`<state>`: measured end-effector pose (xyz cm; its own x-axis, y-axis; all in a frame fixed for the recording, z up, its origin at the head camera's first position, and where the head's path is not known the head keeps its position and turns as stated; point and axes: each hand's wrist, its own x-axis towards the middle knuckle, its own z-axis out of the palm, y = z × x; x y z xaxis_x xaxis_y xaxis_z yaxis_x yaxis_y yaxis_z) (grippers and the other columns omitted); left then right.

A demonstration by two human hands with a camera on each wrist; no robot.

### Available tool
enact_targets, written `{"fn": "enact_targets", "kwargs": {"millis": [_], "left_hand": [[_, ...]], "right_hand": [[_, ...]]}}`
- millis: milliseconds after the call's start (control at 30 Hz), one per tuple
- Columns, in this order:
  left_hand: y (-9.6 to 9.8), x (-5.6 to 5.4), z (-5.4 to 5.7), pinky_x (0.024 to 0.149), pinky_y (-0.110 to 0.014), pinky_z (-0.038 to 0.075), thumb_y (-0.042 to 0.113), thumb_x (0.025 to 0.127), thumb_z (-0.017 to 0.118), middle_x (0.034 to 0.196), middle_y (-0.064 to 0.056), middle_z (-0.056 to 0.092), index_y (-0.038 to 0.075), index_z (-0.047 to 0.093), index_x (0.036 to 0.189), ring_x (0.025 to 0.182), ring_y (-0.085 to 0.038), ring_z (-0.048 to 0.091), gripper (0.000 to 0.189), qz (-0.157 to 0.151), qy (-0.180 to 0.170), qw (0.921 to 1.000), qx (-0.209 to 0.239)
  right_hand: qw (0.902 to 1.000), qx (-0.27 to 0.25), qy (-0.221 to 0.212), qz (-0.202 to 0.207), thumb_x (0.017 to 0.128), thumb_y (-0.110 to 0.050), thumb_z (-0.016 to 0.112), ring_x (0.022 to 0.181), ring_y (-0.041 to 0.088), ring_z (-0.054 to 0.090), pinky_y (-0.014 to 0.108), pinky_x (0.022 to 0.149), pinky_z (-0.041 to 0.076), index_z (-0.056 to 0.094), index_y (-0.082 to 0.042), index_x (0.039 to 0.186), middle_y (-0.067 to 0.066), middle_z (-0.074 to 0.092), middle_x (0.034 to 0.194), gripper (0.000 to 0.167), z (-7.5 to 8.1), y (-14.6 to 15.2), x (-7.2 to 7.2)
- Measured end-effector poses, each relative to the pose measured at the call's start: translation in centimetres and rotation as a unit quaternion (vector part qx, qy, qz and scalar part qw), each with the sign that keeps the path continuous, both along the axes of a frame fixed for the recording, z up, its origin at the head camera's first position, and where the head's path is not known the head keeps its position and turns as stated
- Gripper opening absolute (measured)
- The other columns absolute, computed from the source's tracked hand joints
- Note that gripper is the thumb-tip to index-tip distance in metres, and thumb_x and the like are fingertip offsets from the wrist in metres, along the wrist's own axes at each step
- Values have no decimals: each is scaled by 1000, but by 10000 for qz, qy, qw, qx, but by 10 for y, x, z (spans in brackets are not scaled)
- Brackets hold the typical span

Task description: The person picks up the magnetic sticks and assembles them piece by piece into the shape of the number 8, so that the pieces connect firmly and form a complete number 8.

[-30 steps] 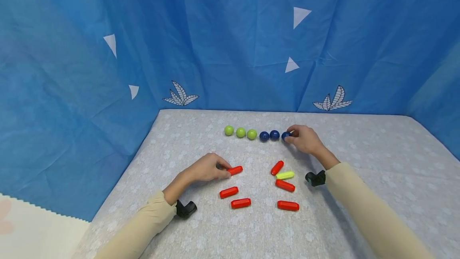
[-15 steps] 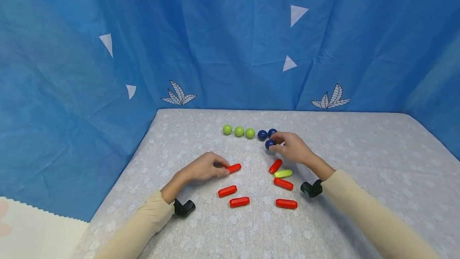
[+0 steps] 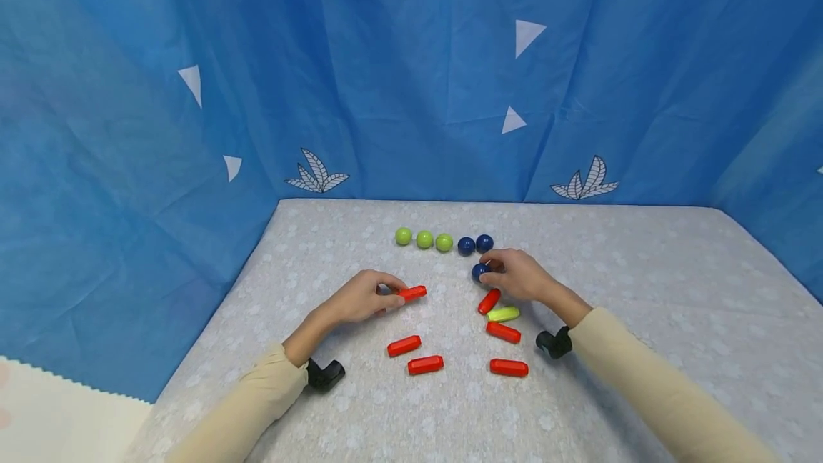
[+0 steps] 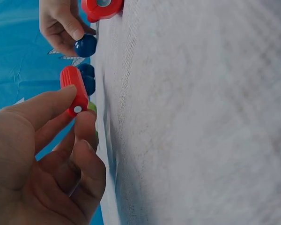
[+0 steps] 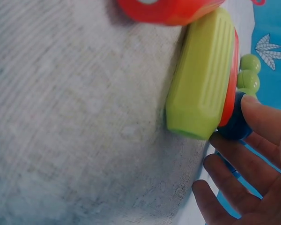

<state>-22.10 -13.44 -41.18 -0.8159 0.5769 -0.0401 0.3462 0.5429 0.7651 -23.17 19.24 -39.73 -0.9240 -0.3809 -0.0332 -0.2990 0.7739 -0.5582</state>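
My left hand (image 3: 364, 296) pinches a red ribbed rod (image 4: 75, 91) between thumb and fingers. In the left wrist view a round silvery end shows on the rod, which appears held off the cloth. On the other side, my right hand (image 3: 518, 275) pinches a dark blue ball (image 3: 479, 272) between thumb and fingertips. Just in front of that ball lie a red rod (image 3: 489, 301) and a yellow-green rod (image 5: 201, 77). Behind the hands, two dark blue balls (image 3: 476, 244) and three green balls (image 3: 424, 239) stand in a row.
Two red rods (image 3: 414, 355) lie in front of my left hand. Two more red rods (image 3: 506, 349) lie in front of my right hand. A pale flowered cloth (image 3: 360, 413) covers the table, and a blue curtain (image 3: 411, 91) hangs behind its far edge.
My right hand has carried the blue ball from the right end of the row leftward and nearer to me. The left hand has raised the red rod a little.
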Motion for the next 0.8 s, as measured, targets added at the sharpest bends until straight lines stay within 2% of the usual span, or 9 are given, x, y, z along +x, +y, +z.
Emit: {"fn": "enact_targets", "kwargs": {"millis": [233,400,600,800], "left_hand": [[1,-4,-1,56,-29,48,15,93,71,103,-2,67,8,72,115,63,-15,60,23,57,53,10000,29],[5,-7,0,56,-28,47,16,92,71,99,-1,67,9,72,114,60,-16,59,23,91,77,9999,19],[18,-18,3,57,-28,47,18,93,71,100,1,66,11,73,114,61,-14,58,23,140,94,9998,-97],[37,-29,3,60,-28,48,19,93,71,104,-1,68,10,73,115,64,-14,59,23,-1,18,10000,-61]], "right_hand": [[10000,17,-16,25,94,-18,70,93,24,59,45,85,51,64,-1,123,9,66,103,34,1,2,-1],[10000,41,-21,-13,94,-18,70,92,25,59,45,85,52,63,-1,123,9,66,103,34,-1,2,0],[10000,38,-61,-41,94,-18,70,92,24,59,45,85,51,63,-1,123,9,66,103,33,-1,3,-1],[10000,-13,-78,26,94,-18,69,92,24,59,45,84,52,64,-1,122,9,66,103,33,-1,3,-2]]}}
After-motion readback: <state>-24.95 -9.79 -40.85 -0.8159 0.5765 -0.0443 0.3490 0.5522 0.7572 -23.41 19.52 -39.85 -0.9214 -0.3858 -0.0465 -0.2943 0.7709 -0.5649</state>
